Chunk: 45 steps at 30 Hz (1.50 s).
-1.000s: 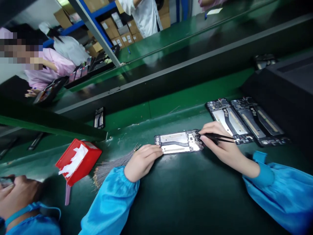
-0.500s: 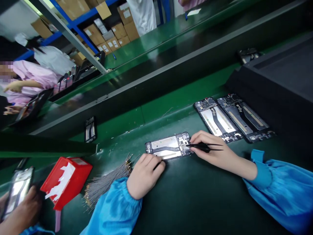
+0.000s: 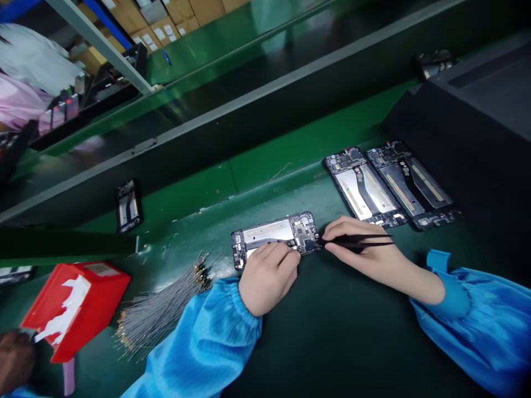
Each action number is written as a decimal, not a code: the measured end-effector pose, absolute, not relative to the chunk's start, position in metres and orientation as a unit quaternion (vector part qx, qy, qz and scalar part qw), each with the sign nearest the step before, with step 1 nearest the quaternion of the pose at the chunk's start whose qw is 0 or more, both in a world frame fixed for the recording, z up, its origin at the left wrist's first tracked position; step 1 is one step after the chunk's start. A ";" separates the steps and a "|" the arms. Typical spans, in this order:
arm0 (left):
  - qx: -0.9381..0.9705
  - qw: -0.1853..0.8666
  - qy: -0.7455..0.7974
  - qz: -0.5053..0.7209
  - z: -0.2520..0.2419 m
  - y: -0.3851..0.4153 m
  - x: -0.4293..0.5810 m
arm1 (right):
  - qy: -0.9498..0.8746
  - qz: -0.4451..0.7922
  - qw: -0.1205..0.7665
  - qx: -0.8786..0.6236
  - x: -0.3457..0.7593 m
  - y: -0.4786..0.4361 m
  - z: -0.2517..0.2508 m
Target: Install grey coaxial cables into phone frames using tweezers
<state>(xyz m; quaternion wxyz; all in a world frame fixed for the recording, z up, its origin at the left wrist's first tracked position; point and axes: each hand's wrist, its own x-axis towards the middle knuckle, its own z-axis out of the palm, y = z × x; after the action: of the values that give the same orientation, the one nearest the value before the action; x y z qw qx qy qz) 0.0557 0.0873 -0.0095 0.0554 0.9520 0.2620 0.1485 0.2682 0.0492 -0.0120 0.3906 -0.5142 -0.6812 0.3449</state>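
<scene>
An opened phone (image 3: 269,230) lies flat on the green bench, its circuit board at the right end. My left hand (image 3: 269,276) rests over its near edge with fingers curled and pressed together. The fingertips meet the phone beside the board; anything pinched there is hidden. My right hand (image 3: 365,249) is closed around black tweezers (image 3: 352,241), whose tips are at the phone's right end. A bundle of thin grey cables (image 3: 161,309) lies left of my left forearm. Two more opened phones, one bright (image 3: 360,185) and one darker (image 3: 415,185), lie beyond my right hand.
A red bin (image 3: 97,309) with torn white paper stands at the left, near another person's hand (image 3: 15,359). Another opened phone (image 3: 128,205) lies on the sunken green strip. A large black box (image 3: 477,121) fills the right side. A metal rail (image 3: 249,102) runs across behind.
My left hand has moved right along the phone toward its board. The tweezers' tips have shifted from over the board to the phone's right end. The view has also shifted.
</scene>
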 end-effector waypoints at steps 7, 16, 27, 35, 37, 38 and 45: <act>0.952 0.081 0.260 0.141 -0.009 0.088 0.054 | -0.671 0.349 0.396 -0.521 0.268 0.051 -0.012; 0.950 0.091 0.263 0.143 -0.008 0.088 0.054 | -0.674 0.350 0.389 -0.522 0.268 0.052 -0.012; 0.949 0.099 0.265 0.138 -0.008 0.088 0.054 | -0.707 0.341 0.385 -0.485 0.267 0.050 -0.012; 0.941 0.135 0.279 0.136 -0.007 0.086 0.059 | -0.751 0.313 0.370 -0.448 0.265 0.048 -0.012; 0.940 0.126 0.291 0.129 -0.008 0.087 0.062 | -0.736 0.329 0.377 -0.456 0.266 0.052 -0.009; 0.939 0.120 0.295 0.127 -0.008 0.087 0.064 | -0.737 0.330 0.378 -0.453 0.267 0.055 -0.008; 0.914 0.195 0.333 0.125 -0.005 0.094 0.068 | -0.837 0.249 0.204 -0.442 0.271 0.080 -0.007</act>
<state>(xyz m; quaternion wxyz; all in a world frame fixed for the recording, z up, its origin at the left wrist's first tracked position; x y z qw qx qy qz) 0.0681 0.0945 -0.0054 0.1948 0.9139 0.3332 0.1254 0.2709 0.0805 -0.0072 0.2037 -0.4423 -0.8372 0.2489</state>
